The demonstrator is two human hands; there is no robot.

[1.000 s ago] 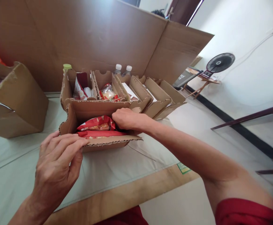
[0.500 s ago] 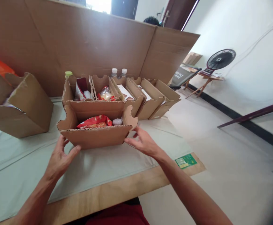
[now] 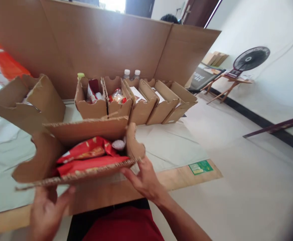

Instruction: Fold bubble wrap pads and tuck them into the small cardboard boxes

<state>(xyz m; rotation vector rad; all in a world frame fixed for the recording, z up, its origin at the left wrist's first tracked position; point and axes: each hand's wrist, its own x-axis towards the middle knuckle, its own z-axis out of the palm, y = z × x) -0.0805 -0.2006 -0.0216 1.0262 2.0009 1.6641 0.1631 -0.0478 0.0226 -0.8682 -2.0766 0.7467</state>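
Note:
A cardboard box with notched sides and ragged rims is at the table's near edge, tilted with its left end lower in view. My left hand, blurred, grips its front lower left, the thumb on the front wall. At the right end, my right hand holds the box's corner, thumb in front and fingers partly hidden behind the side. Inside lie shiny red packets and a pale, roundish item whose kind I cannot make out.
Several more cardboard boxes stand in a row behind, holding packets and white cartons. Two white-capped bottles are behind them. Another box stands left. A cardboard panel rises at the back. A fan stands right.
My hands have pulled the box away from the row, toward me and to the left. It now appears larger and tilted, showing more of the red packets. The view has shifted slightly.

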